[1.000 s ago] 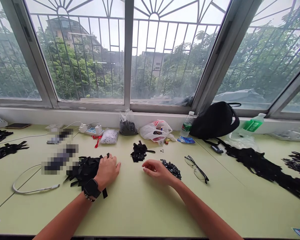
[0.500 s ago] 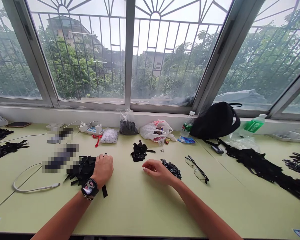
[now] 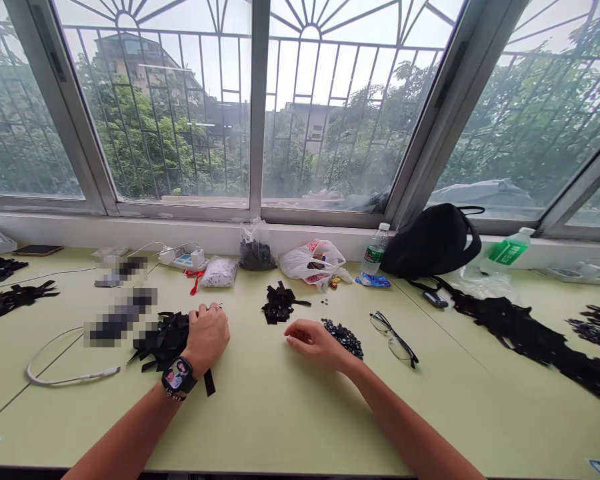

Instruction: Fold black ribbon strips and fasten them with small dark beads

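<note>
Two grips are poised over the pale green surface [image 3: 260, 420]: the left grip [image 3: 207, 341], curled, is resting on black fabric strips [image 3: 161, 340], its hold unclear, while the right grip [image 3: 316, 341], half-open and empty, is lying beside dark beads [image 3: 344, 338].

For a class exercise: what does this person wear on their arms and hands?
The left hand wears a thin ring; its wrist, a black square smartwatch with lit screen and a thin bracelet. The right hand and both forearms are bare.
</note>
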`<state>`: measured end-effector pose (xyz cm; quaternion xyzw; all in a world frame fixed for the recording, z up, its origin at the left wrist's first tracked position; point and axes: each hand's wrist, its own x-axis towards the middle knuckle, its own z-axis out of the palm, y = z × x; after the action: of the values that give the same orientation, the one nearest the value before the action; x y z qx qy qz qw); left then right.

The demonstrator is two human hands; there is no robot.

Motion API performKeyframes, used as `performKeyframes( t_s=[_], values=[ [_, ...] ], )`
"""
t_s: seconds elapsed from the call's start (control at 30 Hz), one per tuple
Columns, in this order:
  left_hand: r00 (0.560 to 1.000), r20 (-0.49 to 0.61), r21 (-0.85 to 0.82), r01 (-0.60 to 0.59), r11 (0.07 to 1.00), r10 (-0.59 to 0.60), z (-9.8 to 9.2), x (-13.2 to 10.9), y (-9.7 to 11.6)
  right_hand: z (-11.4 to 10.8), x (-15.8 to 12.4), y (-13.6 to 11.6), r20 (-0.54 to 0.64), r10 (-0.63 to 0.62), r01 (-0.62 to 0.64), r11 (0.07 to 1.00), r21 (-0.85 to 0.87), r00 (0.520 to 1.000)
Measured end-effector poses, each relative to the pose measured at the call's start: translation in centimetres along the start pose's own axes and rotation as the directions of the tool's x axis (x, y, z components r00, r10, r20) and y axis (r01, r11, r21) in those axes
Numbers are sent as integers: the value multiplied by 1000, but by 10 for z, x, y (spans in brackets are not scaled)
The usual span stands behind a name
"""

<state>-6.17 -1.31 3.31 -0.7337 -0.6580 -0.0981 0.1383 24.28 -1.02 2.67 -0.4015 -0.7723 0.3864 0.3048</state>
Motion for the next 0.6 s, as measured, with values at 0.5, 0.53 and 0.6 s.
performKeyframes(
  t_s=[0.5,0.53,0.6],
  values=[
    [902,-375,-731,-429,531,214,-11,1,29,1,1,-1,9,-12,12,1000,6,1000],
    [904,-362,-757,-428,494,229,-9,0,31,2,1,-2,10,-15,14,1000,6,1000],
    [911,-332,-799,-409,441,244,-4,-2,35,3,0,-2,20,-23,22,1000,12,1000]
  ],
)
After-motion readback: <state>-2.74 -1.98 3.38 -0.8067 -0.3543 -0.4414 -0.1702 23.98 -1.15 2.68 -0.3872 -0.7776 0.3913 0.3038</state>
